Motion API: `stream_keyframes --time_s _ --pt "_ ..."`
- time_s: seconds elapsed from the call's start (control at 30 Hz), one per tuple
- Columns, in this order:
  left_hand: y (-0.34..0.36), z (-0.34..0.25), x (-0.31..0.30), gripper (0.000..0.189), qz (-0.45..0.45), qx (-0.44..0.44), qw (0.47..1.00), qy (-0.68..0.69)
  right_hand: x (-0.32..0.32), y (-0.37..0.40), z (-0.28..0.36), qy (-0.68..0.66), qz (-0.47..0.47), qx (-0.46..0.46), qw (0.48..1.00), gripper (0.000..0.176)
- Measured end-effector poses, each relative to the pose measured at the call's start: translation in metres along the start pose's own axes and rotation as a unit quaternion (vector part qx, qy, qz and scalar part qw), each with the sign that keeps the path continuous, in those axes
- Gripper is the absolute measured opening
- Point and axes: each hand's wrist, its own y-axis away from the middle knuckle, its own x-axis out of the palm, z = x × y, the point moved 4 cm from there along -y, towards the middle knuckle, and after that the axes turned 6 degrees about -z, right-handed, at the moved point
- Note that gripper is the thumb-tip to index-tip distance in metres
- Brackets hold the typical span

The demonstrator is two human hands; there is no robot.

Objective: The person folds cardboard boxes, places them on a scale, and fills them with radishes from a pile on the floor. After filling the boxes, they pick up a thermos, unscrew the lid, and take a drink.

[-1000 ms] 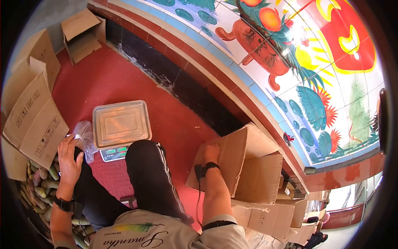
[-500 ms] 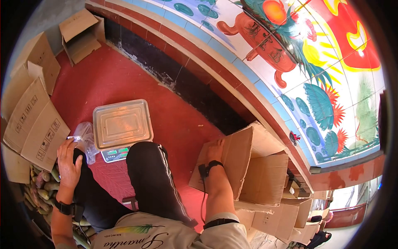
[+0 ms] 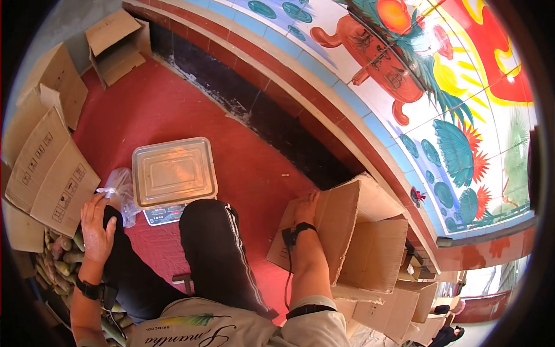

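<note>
My left hand (image 3: pixel 97 228) rests by my left knee, fingers stretched out, holding nothing I can see. Just past its fingertips lies a clear plastic bag (image 3: pixel 119 188) with a white part near the knee. On the right, my right hand (image 3: pixel 306 208) lies against the side panel of an open cardboard box (image 3: pixel 329 217), its fingers extended near the upper edge. Between my hands and farther forward, a clear rectangular plastic tub (image 3: pixel 174 172) sits on a digital scale (image 3: pixel 165 214).
Long root vegetables or tubers (image 3: pixel 60 260) are heaped at lower left. Cardboard boxes stand along the left (image 3: pixel 52 168), at the back (image 3: pixel 118 46) and at lower right (image 3: pixel 387 312). A tiled wall (image 3: pixel 324 81) runs along the right. People (image 3: pixel 448 332) are far off at right.
The view has shifted slightly, so most things sit a little farther right. The scale's green display digits no longer show clearly. Both hands keep nearly the same places.
</note>
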Motion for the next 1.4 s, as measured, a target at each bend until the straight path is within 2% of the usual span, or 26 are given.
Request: stream_keyframes --time_s 0.33,0.4,0.43,0.53,0.6,0.73,0.83,0.9,1.0,1.13,1.23,1.3,1.4 --pt "0.000 0.001 0.002 0.039 0.012 -0.004 1.000 -0.003 0.029 -0.020 0.007 0.012 -0.010 0.022 1.000 0.044" --pt "-0.001 0.001 0.002 0.040 0.009 -0.002 1.000 -0.003 0.037 -0.025 0.008 -0.015 -0.067 0.043 0.997 0.043" --pt "-0.001 0.001 0.002 0.040 0.009 -0.002 1.000 -0.004 0.036 -0.025 0.008 -0.015 -0.067 0.043 0.997 0.043" --pt "-0.002 0.000 0.001 0.041 0.009 0.000 1.000 0.000 0.012 -0.013 0.001 -0.010 -0.041 0.027 0.999 0.041" --pt "-0.002 0.000 0.001 0.041 0.010 -0.002 1.000 -0.005 -0.015 0.000 -0.007 -0.001 0.019 -0.001 1.000 0.040" --pt "-0.001 0.002 0.001 0.040 0.018 -0.001 1.000 -0.009 -0.011 -0.004 -0.008 -0.020 0.041 -0.008 0.999 0.040" --pt "-0.001 0.002 0.001 0.039 0.012 0.000 1.000 -0.005 0.024 -0.018 -0.003 -0.020 0.040 -0.010 0.999 0.040" --pt "0.000 0.003 0.002 0.038 0.008 -0.005 1.000 -0.007 0.034 -0.019 -0.001 0.010 -0.082 0.033 0.996 0.040" --pt "0.000 0.004 0.002 0.037 0.003 0.004 1.000 -0.010 0.037 -0.013 -0.001 0.024 -0.047 0.013 0.999 0.042" --pt "0.000 0.004 -0.001 0.036 -0.002 -0.008 1.000 0.005 0.022 0.002 -0.008 0.003 -0.075 0.018 0.997 0.041" --pt "0.001 0.006 -0.003 0.035 -0.008 -0.007 1.000 0.002 0.015 0.015 -0.009 -0.025 -0.066 -0.017 0.997 0.040" --pt "0.002 0.005 -0.005 0.036 -0.011 -0.009 1.000 0.007 0.035 0.014 -0.004 -0.031 -0.139 0.001 0.990 0.039" --pt "0.007 0.011 -0.006 0.038 -0.010 -0.020 1.000 -0.001 0.059 0.020 0.000 0.015 -0.149 0.018 0.989 0.038"
